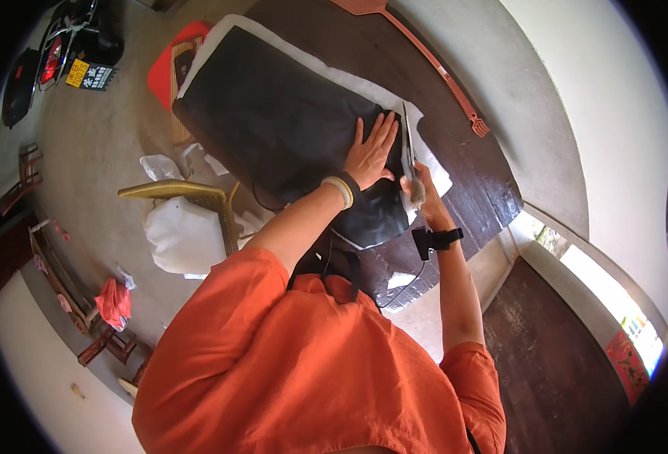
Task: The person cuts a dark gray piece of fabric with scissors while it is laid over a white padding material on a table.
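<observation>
A large piece of black material point(266, 113) lies over a white sheet point(432, 181) on the dark wooden table point(470, 159). My left hand point(372, 151) presses flat on the black piece near its right edge, fingers spread. My right hand point(421, 189), beside it to the right, grips long scissors point(408, 147) whose blades point away from me along that edge, over the white sheet. The blade tips are too small to tell how far apart they are.
An orange plastic tool point(440, 68) lies along the table's far edge. A yellow chair point(164, 189) holding white material point(183, 234) stands left of the table, with a red object point(164, 72) beyond. A scooter point(77, 38), wooden furniture point(69, 280) and a red bag point(111, 303) are farther left.
</observation>
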A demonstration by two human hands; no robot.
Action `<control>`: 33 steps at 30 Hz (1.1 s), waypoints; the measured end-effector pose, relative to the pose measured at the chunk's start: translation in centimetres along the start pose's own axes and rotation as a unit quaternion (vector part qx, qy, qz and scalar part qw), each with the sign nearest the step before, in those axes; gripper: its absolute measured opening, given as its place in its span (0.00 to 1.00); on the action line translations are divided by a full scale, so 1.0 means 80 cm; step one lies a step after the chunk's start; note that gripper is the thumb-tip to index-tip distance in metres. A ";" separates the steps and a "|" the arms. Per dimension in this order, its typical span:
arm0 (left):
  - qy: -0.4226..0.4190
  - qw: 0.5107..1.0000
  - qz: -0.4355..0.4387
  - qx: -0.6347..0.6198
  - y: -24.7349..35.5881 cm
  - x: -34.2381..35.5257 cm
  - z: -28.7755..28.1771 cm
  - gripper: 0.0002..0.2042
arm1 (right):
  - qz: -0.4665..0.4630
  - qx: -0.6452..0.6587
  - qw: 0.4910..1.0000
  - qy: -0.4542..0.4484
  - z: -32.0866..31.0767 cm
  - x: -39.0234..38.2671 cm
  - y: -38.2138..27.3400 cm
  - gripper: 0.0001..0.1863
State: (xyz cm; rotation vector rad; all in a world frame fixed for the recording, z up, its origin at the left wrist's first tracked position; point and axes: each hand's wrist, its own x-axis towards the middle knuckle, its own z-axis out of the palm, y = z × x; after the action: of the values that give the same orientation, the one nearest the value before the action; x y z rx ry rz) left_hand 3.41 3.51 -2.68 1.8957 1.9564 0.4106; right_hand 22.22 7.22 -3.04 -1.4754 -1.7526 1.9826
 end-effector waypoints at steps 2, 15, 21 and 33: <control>-0.013 1.000 0.002 0.013 0.002 0.002 0.001 0.54 | -0.088 -0.009 0.996 0.032 0.004 0.008 0.004 0.35; -0.008 1.000 0.004 0.026 -0.003 0.003 0.010 0.53 | 0.025 0.021 0.998 0.057 0.008 0.013 -0.042 0.38; -0.001 1.000 0.011 0.005 -0.010 -0.004 0.000 0.54 | 0.022 0.035 0.997 0.062 0.014 0.023 -0.037 0.37; 0.415 0.886 -0.188 -0.079 -0.234 -0.147 -0.148 0.14 | -0.024 -0.208 0.916 0.343 0.069 0.005 -0.037 0.35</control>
State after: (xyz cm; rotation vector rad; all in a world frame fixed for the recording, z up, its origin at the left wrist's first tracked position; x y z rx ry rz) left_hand -18.46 -8.42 -0.07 1.2598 2.6185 1.3821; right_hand 16.68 4.54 -1.64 -1.9030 -1.8739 0.8834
